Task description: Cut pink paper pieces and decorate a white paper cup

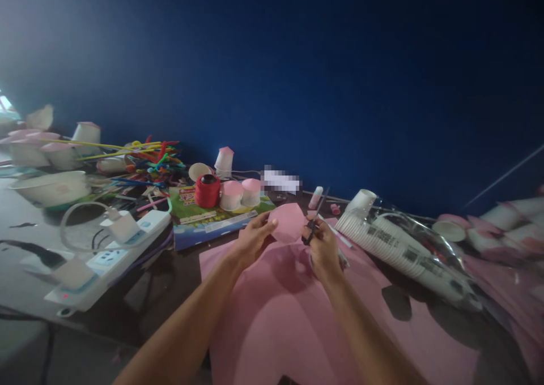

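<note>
My left hand (255, 236) pinches a small pink paper piece (287, 222) with rounded edges, thumb on its front. My right hand (322, 243) is wrapped round the handles of dark scissors (312, 225), whose blades point up just right of the piece. Beneath both hands lies a large pink sheet (276, 323), with cut-out gaps at its right side. Behind the hands, a red spool (208, 191) and two cups with pink tops (241, 193) rest on a green and blue packet (212, 226).
A white power strip (140, 238) and a white bowl (51, 188) are at the left, with coloured pipe cleaners (155, 155) behind. Stacked paper cups (395, 249) in plastic lie at the right. A glue stick (315, 197) stands near the blue wall (297, 79).
</note>
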`<state>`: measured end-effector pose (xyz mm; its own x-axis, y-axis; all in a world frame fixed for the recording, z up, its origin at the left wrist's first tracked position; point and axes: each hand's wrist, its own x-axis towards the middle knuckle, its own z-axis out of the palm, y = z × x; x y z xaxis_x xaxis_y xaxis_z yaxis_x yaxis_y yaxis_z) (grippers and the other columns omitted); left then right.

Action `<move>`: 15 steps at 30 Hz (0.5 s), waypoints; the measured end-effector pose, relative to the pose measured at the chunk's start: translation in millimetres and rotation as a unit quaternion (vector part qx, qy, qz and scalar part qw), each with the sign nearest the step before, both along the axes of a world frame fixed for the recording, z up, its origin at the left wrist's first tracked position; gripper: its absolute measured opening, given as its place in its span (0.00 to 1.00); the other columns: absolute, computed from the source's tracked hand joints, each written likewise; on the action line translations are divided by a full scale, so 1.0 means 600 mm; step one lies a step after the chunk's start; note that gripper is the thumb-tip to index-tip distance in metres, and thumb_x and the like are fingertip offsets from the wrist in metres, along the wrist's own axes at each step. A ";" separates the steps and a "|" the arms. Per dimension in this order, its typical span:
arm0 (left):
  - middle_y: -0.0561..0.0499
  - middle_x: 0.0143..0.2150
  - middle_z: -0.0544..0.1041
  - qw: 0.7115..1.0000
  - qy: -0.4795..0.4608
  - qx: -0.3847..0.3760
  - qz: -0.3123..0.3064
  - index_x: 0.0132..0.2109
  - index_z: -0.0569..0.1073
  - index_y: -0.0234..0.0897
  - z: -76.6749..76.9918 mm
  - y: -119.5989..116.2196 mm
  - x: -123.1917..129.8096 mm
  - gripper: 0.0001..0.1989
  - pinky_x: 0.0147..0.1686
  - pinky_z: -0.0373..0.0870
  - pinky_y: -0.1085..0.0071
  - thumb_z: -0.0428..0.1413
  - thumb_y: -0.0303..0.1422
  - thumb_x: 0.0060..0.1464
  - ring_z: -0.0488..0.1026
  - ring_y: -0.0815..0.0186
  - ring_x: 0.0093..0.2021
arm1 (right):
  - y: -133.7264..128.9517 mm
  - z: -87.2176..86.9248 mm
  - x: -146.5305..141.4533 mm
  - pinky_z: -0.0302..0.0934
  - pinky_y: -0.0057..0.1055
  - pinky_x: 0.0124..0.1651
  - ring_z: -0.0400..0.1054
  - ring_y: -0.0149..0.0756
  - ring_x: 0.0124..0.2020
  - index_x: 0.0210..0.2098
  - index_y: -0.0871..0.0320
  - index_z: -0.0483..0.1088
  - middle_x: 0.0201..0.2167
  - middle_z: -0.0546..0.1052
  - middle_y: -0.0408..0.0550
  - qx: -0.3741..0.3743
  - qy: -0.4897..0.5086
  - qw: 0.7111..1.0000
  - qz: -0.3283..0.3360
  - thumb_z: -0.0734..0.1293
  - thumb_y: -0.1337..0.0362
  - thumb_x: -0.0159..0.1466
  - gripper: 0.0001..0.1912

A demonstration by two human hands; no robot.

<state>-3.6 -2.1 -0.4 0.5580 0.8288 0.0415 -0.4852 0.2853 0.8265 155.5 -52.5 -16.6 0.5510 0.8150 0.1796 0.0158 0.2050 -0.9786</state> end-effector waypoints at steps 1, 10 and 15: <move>0.41 0.45 0.79 1.000 -0.025 -0.014 -0.011 0.50 0.75 0.32 -0.002 -0.003 0.004 0.25 0.40 0.72 0.66 0.67 0.39 0.45 0.76 0.59 0.40 | 0.000 -0.001 -0.003 0.58 0.27 0.28 0.63 0.29 0.25 0.42 0.58 0.72 0.25 0.72 0.39 0.007 -0.004 1.000 -0.019 0.71 0.62 0.49 0.20; 0.47 0.31 0.78 0.990 0.040 -0.089 0.099 0.34 0.77 0.30 -0.013 -0.015 0.029 0.16 0.32 0.72 0.70 0.69 0.28 0.33 0.73 0.65 0.30 | -0.009 -0.006 -0.023 0.60 0.29 0.31 0.64 0.32 0.27 0.45 0.59 0.70 0.26 0.72 0.41 -0.007 -0.053 0.999 0.001 0.69 0.58 0.54 0.21; 0.50 0.27 0.74 0.981 0.063 -0.059 0.175 0.30 0.76 0.31 -0.007 -0.004 0.016 0.14 0.30 0.69 0.71 0.68 0.31 0.32 0.69 0.69 0.28 | -0.029 0.028 -0.027 0.57 0.31 0.28 0.62 0.35 0.25 0.41 0.61 0.73 0.22 0.70 0.43 -0.066 -0.118 0.988 0.079 0.65 0.51 0.56 0.21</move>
